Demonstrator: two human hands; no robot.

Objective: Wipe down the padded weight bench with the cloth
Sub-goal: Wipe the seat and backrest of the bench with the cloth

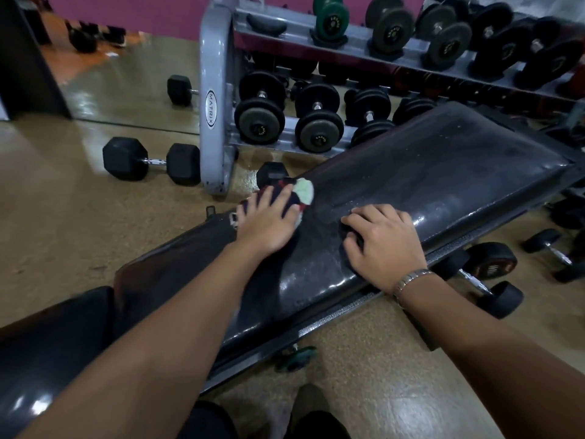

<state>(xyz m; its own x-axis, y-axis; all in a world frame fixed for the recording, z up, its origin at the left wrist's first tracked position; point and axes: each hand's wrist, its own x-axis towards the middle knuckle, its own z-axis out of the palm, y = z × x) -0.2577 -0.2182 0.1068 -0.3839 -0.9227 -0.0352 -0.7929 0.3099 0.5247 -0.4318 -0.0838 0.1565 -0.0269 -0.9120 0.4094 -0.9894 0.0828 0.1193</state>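
The left hand [269, 220] lies flat on the cloth [304, 191], fingers straight and slightly spread, pressing it onto the padded bench [443, 172] at the pad's far edge. The cloth is dark with a pale green and white patch and a bit of red. Most of it is under the palm and fingers, and the pale part sticks out beyond the fingertips.

The right hand [383, 245] rests on the same pad near its closer edge, just beside the left hand. Its fingers are loosely bent with the tips on the vinyl, and it holds nothing. A metal wristband [410, 280] sits on that wrist. The black pad runs diagonally from lower left to upper right, and its surface is glossy and speckled.

Beyond the bench stands a grey rack [215, 90] marked MATRIX. Its lower shelf holds round black dumbbells [261, 112] side by side. The upper shelf holds more, among them a green dumbbell [330, 20].

A black hex dumbbell [152, 161] lies on the tan floor [79, 232] left of the rack. Another dumbbell [484, 280] lies on the floor by the bench's near side, to the right of the right wrist.
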